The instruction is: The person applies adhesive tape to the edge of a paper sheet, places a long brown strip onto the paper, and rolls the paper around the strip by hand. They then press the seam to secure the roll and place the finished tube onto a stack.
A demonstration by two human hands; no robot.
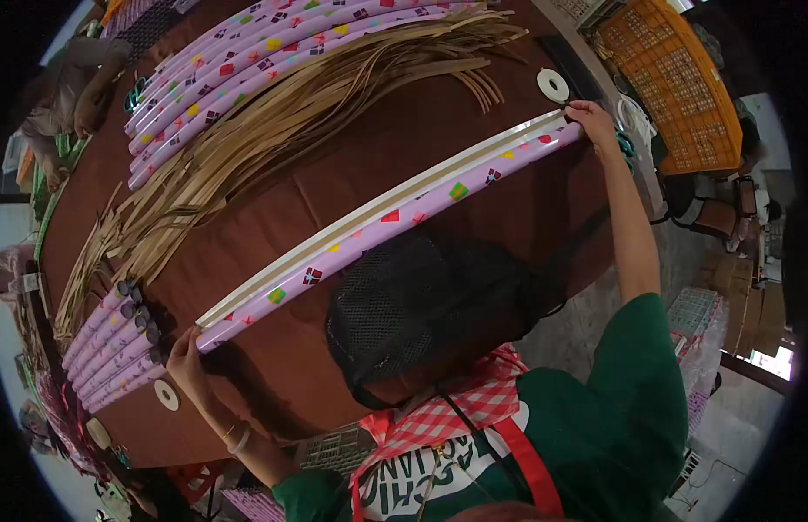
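Left hand (188, 355) clasped the near end of the purple patterned tube (387, 231), which lay diagonally on the brown table (439, 148). Right hand (591, 117) pinched its far end. Risk noted: uneven pull could skew the cream strip (382, 210) off the tube.

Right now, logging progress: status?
Left hand at one end of purple roll, right hand at other. Pale strip lies along it. White ring near right hand.

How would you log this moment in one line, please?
left hand: holds purple tube end | right hand: on beige strip, other end | tube: lies on brown table
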